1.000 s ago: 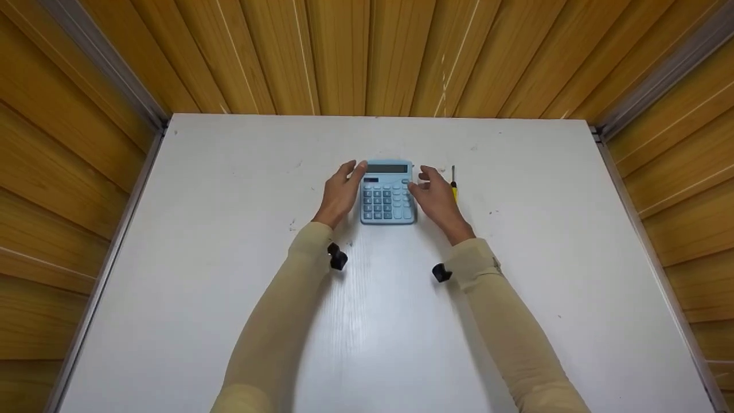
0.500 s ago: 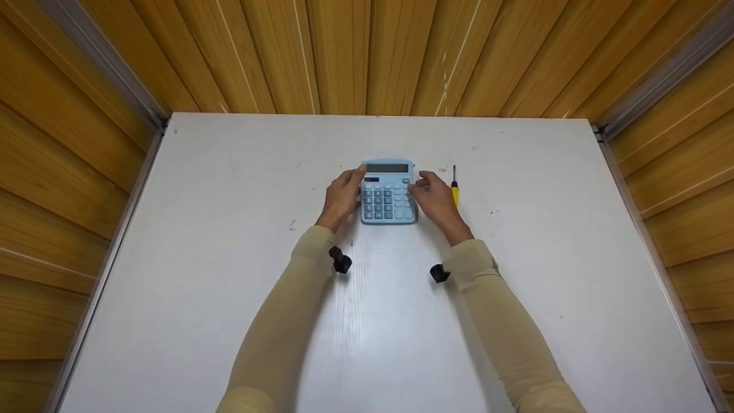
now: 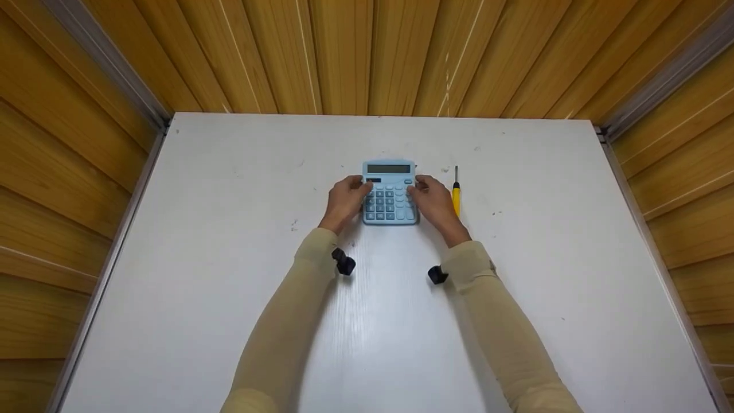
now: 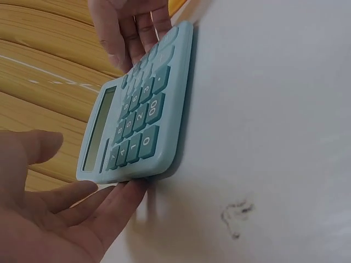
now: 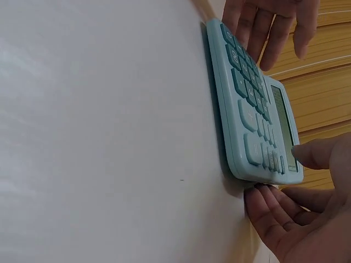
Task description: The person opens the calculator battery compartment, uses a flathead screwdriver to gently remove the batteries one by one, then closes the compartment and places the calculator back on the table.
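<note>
Now my left hand (image 3: 344, 198) sits lower than a moment ago, roughly level with my right hand (image 3: 436, 201), so the calculator (image 3: 390, 195) on the bench (image 3: 373, 321) looks evenly flanked, relaxed fingers (image 4: 123, 205) at its edges without gripping.

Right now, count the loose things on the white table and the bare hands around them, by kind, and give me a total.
Calculator: 1
Screwdriver: 1
Left hand and right hand: 2
Total: 4
</note>
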### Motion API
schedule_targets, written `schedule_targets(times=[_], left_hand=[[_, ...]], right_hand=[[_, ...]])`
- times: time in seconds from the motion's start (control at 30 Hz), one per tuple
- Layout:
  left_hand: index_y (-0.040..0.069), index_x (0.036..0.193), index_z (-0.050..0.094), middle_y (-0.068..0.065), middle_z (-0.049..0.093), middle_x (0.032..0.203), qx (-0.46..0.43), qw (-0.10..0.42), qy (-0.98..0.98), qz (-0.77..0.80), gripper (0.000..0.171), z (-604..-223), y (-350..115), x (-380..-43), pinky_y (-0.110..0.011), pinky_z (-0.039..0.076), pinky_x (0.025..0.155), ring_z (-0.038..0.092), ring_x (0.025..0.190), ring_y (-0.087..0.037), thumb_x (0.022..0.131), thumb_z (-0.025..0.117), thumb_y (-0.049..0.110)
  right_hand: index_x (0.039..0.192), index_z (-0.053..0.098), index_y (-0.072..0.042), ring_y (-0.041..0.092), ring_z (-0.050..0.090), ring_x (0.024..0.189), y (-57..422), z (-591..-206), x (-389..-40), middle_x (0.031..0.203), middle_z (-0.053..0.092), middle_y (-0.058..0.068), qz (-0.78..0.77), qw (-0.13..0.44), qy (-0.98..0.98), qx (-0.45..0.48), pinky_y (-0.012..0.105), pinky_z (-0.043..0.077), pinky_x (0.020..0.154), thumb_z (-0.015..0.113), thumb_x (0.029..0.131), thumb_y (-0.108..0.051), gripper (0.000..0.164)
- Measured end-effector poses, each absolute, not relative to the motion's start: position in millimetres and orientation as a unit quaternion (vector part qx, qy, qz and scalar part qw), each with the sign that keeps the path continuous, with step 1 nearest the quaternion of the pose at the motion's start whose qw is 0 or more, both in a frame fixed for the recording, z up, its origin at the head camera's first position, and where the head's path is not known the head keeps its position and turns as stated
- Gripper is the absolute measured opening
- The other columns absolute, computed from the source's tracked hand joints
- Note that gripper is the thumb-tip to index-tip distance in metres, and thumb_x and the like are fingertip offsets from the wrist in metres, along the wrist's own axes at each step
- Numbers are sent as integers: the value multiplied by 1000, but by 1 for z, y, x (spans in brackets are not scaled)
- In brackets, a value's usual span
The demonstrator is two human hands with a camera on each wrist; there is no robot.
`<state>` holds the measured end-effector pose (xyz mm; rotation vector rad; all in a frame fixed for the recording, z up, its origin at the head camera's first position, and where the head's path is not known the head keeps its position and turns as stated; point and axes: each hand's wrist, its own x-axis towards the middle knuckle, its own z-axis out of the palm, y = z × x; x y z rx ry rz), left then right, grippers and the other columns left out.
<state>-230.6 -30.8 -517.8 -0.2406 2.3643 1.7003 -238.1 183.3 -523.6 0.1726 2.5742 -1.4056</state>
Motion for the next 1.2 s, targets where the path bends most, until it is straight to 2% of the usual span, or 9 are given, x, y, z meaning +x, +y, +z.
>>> schedule_targets(times=[0.13,0.43,0.63,0.83,1.2], left_hand=[[-1,152,55,-15,64,142,-72,101,812,570,47,-522,-30,-232,-33,51,104,62,126,-23,108,61,16],[0,150,57,-13,65,138,-75,83,816,567,46,-526,-29,-228,-32,50,105,62,123,-22,104,62,1],[1,148,60,-12,66,138,-81,74,807,580,45,-528,-30,-224,-33,51,105,63,124,-22,103,62,-1],[0,148,60,-12,67,136,-82,69,796,595,46,-529,-31,-217,-34,51,104,65,122,-22,102,63,1],[1,148,59,-11,67,138,-88,66,800,590,45,-529,-27,-204,-35,48,109,63,126,-22,104,63,3]], right_hand=[[158,46,-1,28,54,125,182,-526,-239,144,56,16,-476,100,872,61,38,47,110,55,112,-27,54],[153,52,-1,28,54,120,180,-530,-239,138,58,15,-483,80,869,75,38,48,106,56,112,-23,47],[151,54,-2,27,54,119,179,-532,-234,135,59,14,-481,73,870,80,38,47,106,57,111,-25,46],[149,54,2,28,54,116,178,-533,-229,132,59,16,-487,66,868,73,39,47,103,59,109,-22,46],[149,53,2,27,55,116,174,-533,-217,133,58,16,-498,67,860,91,38,48,102,60,109,-19,46]])
